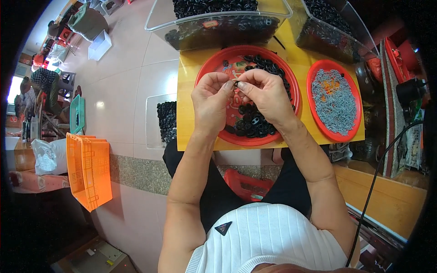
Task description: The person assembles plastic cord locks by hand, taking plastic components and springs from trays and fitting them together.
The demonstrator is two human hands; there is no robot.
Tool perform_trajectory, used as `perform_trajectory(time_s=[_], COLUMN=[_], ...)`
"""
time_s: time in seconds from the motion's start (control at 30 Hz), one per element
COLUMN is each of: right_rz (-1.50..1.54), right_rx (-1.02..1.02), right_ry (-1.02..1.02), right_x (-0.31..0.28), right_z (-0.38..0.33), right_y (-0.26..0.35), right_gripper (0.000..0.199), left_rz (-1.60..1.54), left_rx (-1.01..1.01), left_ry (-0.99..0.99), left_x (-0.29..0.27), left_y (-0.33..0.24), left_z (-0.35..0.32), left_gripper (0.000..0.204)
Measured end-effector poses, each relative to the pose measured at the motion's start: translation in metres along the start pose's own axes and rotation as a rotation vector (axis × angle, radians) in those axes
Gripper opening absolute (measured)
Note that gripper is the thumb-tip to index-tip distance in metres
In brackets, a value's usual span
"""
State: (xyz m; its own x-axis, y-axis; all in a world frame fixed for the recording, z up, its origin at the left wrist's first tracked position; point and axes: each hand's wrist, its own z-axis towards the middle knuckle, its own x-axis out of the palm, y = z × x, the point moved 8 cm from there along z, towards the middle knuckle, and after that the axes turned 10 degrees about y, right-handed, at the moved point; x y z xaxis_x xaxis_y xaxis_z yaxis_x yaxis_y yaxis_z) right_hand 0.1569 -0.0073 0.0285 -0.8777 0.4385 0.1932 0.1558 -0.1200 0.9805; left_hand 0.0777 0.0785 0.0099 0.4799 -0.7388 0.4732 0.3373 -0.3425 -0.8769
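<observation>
Over a round red tray (204,67) my two hands meet, fingertips almost touching. My left hand (211,102) and my right hand (266,98) both pinch a small black part (236,83), mostly covered by the fingers. Many small black plastic parts (255,125) lie in the tray, heaped at its near side and along its far right. To the right, an oval red tray (358,109) holds a pile of small grey screws (334,109), with some orange showing among them.
The trays stand on a yellow table (186,123). Behind them are two clear bins (218,34) full of black parts. Another clear box (152,123) with black parts sits on the floor at left, near an orange crate (93,170). A black cable (375,177) runs down the right side.
</observation>
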Motion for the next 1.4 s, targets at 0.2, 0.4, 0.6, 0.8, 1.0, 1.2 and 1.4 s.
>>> perform_trajectory(time_s=[0.2,0.4,0.6,0.8,1.0,1.2,1.4], right_rz=[-0.2,-0.068,-0.083,-0.101,-0.151,-0.079,-0.053], right_rx=[0.013,0.071,0.071,0.068,0.084,0.095,0.076], right_ry=[0.007,-0.01,-0.033,-0.042,-0.067,-0.057,-0.038], right_x=[-0.005,-0.001,-0.002,-0.003,-0.005,-0.004,-0.008], right_z=[-0.001,-0.007,-0.007,-0.008,-0.01,-0.011,-0.006], right_y=[0.002,0.0,0.001,0.0,0.001,0.001,0.001], right_gripper=[0.009,0.005,0.005,0.002,0.003,0.004,0.007], left_rz=[-0.057,-0.138,-0.123,-0.024,0.11,0.156,0.139], left_rx=[-0.014,-0.015,-0.011,0.036,0.129,0.205,0.105], left_ry=[-0.014,-0.048,-0.044,-0.04,-0.053,-0.065,-0.036], left_x=[0.001,0.002,0.003,0.003,0.007,0.012,0.011], left_y=[0.005,0.005,0.005,0.003,-0.003,-0.006,-0.001], left_z=[-0.002,-0.004,-0.004,-0.004,-0.007,-0.009,-0.005], left_gripper=[0.013,0.012,0.012,0.011,0.011,0.009,0.01])
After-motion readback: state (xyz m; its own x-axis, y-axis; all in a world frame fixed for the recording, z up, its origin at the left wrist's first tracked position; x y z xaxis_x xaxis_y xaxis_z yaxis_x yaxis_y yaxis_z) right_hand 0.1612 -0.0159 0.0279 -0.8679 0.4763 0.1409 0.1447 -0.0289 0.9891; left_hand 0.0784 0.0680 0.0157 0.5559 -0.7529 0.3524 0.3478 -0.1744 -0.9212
